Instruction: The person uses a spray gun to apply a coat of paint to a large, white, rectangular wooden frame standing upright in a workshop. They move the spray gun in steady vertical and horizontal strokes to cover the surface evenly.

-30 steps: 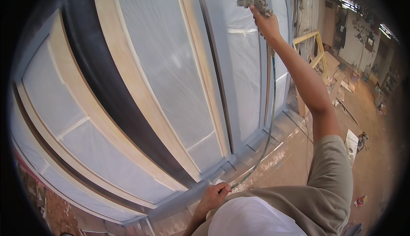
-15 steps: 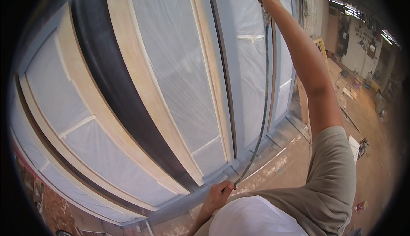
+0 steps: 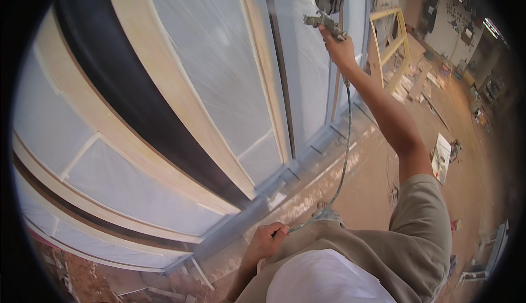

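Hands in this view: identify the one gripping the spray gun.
The right hand, higher in view, grips the spray gun; the left hand, low down, holds the hose.

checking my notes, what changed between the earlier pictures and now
The right hand rose, taking the spray gun almost out of view, then came down, now lower along the film-covered panels than at first. The view tilted downward. Nothing was grasped or released: the left hand stays on the hose, the right on the gun.
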`<state>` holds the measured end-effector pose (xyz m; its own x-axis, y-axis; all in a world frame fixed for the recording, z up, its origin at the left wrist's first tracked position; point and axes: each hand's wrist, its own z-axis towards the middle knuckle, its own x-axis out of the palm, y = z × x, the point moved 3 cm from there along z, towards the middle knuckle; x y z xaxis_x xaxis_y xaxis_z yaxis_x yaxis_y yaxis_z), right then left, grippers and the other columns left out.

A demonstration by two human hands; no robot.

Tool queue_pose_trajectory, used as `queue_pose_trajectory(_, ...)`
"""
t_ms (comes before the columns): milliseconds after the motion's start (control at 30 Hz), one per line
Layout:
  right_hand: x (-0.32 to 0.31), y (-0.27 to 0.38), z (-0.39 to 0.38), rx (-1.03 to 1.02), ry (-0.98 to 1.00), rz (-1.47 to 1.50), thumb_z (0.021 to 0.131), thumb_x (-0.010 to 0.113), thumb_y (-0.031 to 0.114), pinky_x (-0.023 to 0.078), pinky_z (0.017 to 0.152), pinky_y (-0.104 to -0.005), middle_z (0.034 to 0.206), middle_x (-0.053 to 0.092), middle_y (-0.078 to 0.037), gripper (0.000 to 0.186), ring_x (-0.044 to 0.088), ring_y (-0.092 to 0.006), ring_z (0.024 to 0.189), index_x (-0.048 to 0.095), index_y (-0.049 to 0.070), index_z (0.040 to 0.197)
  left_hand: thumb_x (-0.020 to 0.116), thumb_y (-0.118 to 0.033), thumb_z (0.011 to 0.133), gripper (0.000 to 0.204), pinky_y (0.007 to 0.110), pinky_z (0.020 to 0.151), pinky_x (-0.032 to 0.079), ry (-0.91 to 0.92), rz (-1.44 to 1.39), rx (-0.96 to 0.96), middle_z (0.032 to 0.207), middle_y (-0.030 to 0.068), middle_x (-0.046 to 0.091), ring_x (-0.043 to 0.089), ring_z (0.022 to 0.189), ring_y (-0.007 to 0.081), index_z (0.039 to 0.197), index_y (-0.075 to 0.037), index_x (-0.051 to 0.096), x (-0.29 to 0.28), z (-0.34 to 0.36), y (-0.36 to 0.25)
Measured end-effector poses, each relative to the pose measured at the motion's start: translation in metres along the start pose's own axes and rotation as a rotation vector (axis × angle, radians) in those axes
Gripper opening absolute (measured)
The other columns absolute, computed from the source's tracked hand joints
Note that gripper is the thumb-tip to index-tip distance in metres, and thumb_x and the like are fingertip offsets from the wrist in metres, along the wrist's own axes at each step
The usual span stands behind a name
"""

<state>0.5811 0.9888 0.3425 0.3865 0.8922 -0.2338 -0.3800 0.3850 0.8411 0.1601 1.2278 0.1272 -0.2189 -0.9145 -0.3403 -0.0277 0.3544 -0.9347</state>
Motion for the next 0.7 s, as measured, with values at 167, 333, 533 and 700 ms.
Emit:
queue_pose_trajectory(167, 0.009, -0.081, -0.075, 0.177, 0.077, -0.097, 0.085, 0.074, 0.055, 0.043, 0.059, -0.037, 0.061, 0.058, -0.005, 0.058, 0.052, -0.0168, 0.06, 0.07, -0.003, 0.083, 0.06, -0.027, 0.097, 0.028, 0.033, 0.06, 0.045, 0.091, 0.003, -0.086, 0.068, 0.0144, 0.06, 0.054, 0.059, 0.02, 0.091, -0.001, 0.067, 0.0, -0.009, 0.007)
queue_pose_trajectory(333, 0.019, -0.164, -0.136, 0.292, 0.114, -0.169, 0.087, 0.075, 0.051, 0.042, 0.059, -0.0346, 0.062, 0.055, -0.002, 0.054, 0.048, -0.0125, 0.063, 0.068, -0.003, 0.083, 0.06, -0.026, 0.097, 0.027, 0.035, 0.061, 0.046, 0.185, -0.02, -0.227, 0.071, 0.0169, 0.061, 0.057, 0.061, 0.0253, 0.091, 0.0, 0.066, 0.011, -0.009, 0.017)
queue_pose_trajectory(533, 0.051, -0.273, -0.209, 0.389, 0.208, -0.241, 0.087, 0.075, 0.045, 0.047, 0.066, -0.0374, 0.07, 0.064, -0.011, 0.046, 0.058, -0.0206, 0.067, 0.072, -0.001, 0.096, 0.062, -0.028, 0.096, 0.027, 0.036, 0.067, 0.049, 0.245, -0.12, -0.474, 0.076, 0.0182, 0.064, 0.061, 0.067, 0.0273, 0.096, -0.002, 0.068, 0.036, -0.014, 0.038)
queue_pose_trajectory(700, 0.074, -0.383, -0.263, 0.456, 0.215, -0.309, 0.086, 0.074, 0.047, 0.05, 0.069, -0.0448, 0.076, 0.069, -0.02, 0.043, 0.067, -0.0416, 0.077, 0.073, 0.005, 0.094, 0.063, -0.029, 0.096, 0.027, 0.039, 0.07, 0.05, 0.25, -0.172, -0.767, 0.08, 0.0185, 0.068, 0.067, 0.074, 0.0295, 0.099, -0.003, 0.069, 0.053, 0.003, 0.054)
